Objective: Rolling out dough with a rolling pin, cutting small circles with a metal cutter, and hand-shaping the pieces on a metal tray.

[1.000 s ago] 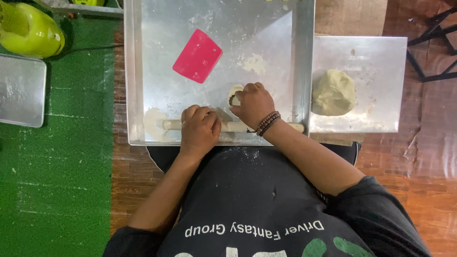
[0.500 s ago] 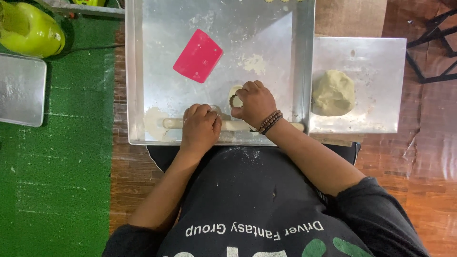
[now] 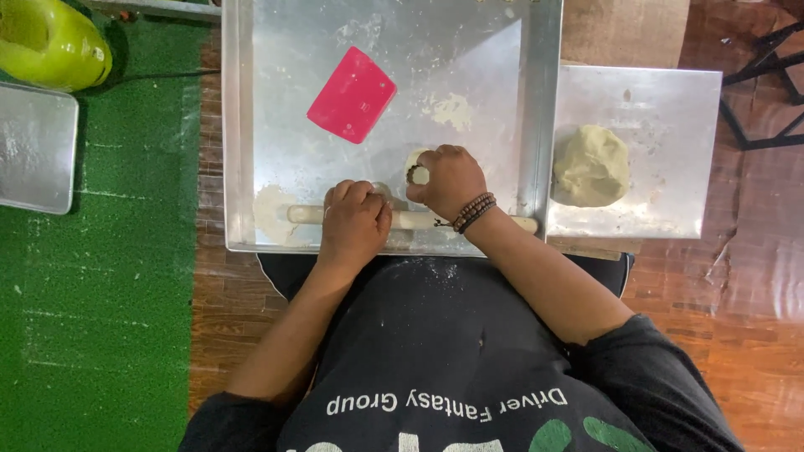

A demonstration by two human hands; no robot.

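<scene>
A large steel tray (image 3: 251,125) lies in front of me. Across its near edge rests a pale wooden rolling pin (image 3: 303,214). My left hand (image 3: 356,224) lies curled on top of the pin's middle. Just to its right, my right hand (image 3: 450,180), with a bead bracelet on the wrist, is closed around a small piece of pale dough (image 3: 417,171) that peeks out by the thumb. A smear of flour or dough (image 3: 270,209) sits at the pin's left end.
A pink plastic scraper (image 3: 352,95) lies flat in the tray's middle, with a dough smear (image 3: 453,110) to its right. A big dough lump (image 3: 590,165) sits on a smaller steel tray (image 3: 662,109) at right. A green container (image 3: 46,42) and another tray (image 3: 33,146) stand on green matting at left.
My right hand has shifted slightly up and turned, and the small dough piece now shows by its thumb. The left hand has stayed on the rolling pin.
</scene>
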